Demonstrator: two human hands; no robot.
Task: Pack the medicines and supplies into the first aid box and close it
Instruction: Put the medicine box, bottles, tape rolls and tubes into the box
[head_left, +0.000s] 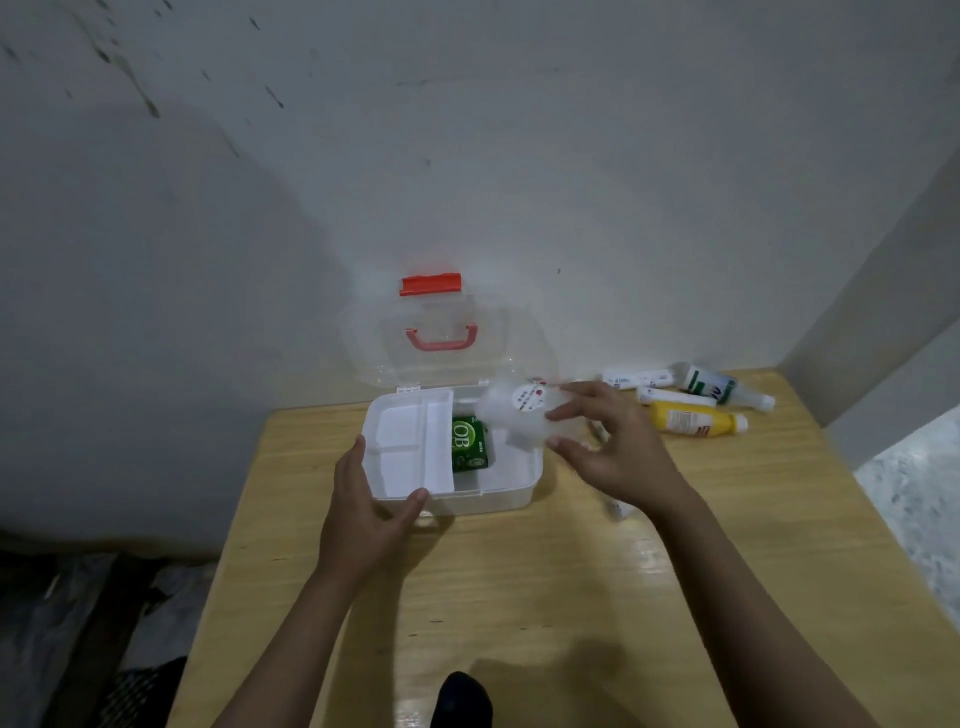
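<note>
A white first aid box (511, 496) stands open on the wooden table, its clear lid (441, 338) with red latch and handle leaning back against the wall. A white divided tray (410, 447) fills the box's left half. A green packet (469, 444) lies in the right half. My left hand (371, 512) grips the box's front left corner. My right hand (605, 441) holds a blurred white pack with a round red-printed label (522, 410) over the right side of the box.
Behind my right hand lie a yellow bottle (693, 420), a white and green bottle (719, 387) and white tubes (636, 378). A small white item (618, 508) lies under my right wrist. The table (519, 597) meets the wall at the back; floor clutter at left.
</note>
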